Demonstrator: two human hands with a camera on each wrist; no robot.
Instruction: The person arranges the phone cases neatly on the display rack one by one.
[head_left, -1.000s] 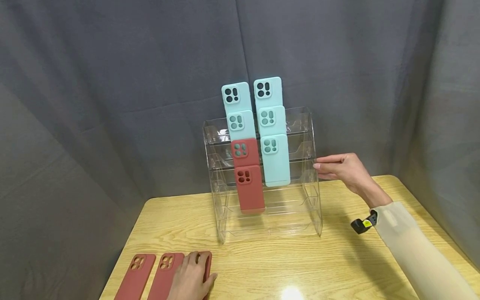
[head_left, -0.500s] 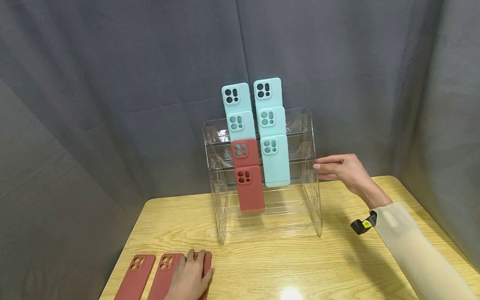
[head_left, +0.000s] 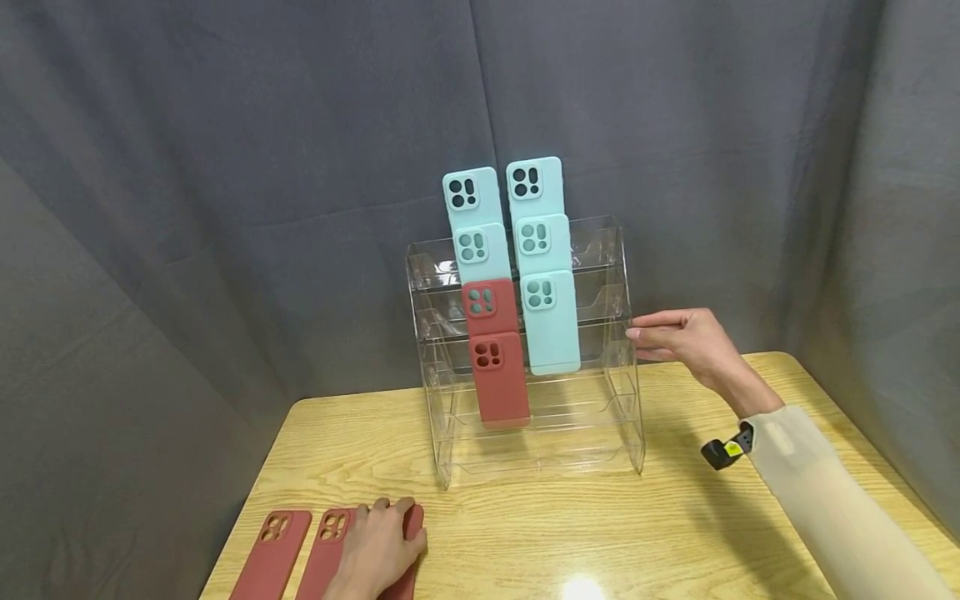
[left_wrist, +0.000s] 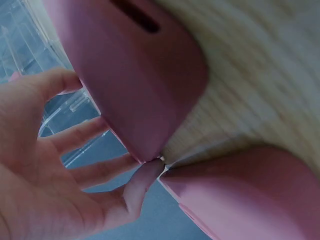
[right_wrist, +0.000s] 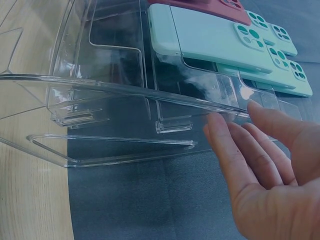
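At the lower left my left hand lies over the rightmost red phone case on the table. In the left wrist view its thumb and fingers touch the edges of that case; the little finger sits at the gap beside the neighbouring case. My right hand pinches the right side panel of a clear tiered display stand, thumb and fingers on either face, also seen in the right wrist view. Two red cases stand in the stand's left column below two mint ones.
Several mint cases fill the right column, the lowest mint case in front. A second red case and a third one lie left of my left hand. Grey curtains surround the wooden table.
My left hand has shifted slightly on the rightmost red phone case, its thumb drawing in towards the case's right edge. The right hand stays on the stand.
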